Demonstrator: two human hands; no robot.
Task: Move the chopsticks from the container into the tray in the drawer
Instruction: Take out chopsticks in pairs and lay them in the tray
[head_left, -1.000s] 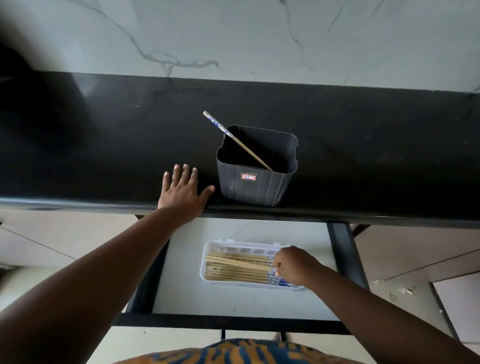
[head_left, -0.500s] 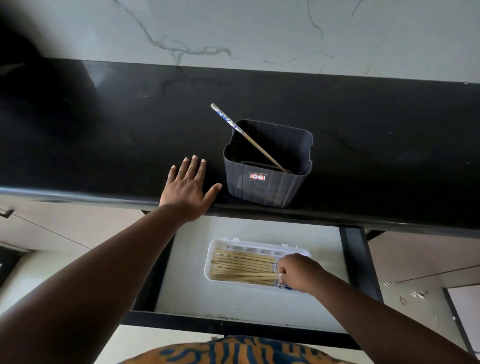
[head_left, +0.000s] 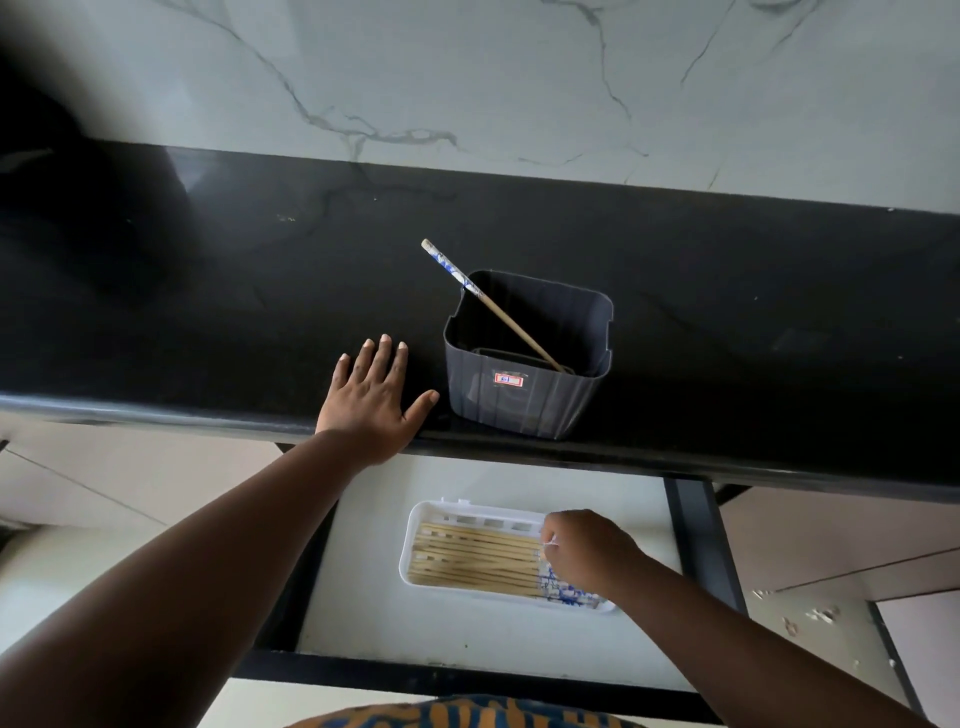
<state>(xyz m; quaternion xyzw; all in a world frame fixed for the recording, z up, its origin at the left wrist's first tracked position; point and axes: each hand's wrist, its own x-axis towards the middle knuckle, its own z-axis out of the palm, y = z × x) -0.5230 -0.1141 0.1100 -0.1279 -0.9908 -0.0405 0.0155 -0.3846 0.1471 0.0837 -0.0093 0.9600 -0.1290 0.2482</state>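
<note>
Marble wall (head_left: 467, 67) rose pale and veined behind a black counter (head_left: 727, 291), and below the counter's front edge a drawer (head_left: 363, 613) stood open. On the counter sat a grey container (head_left: 524, 400), close to the edge, with one chopstick (head_left: 488, 304) left in it — leaning up and to the left, its blue-patterned end poking out past the rim. The left hand (head_left: 371, 397) lay flat on the counter just beside the container, palm down, fingers spread and holding nothing. Down in the drawer lay a white tray (head_left: 410, 551) with a row of chopsticks (head_left: 478, 561) lined up lengthwise inside (blue ends to the right). The right hand (head_left: 589, 551) hung over the tray's right end, fingers curled down onto those blue ends — whether they actually gripped any could not be told.
</note>
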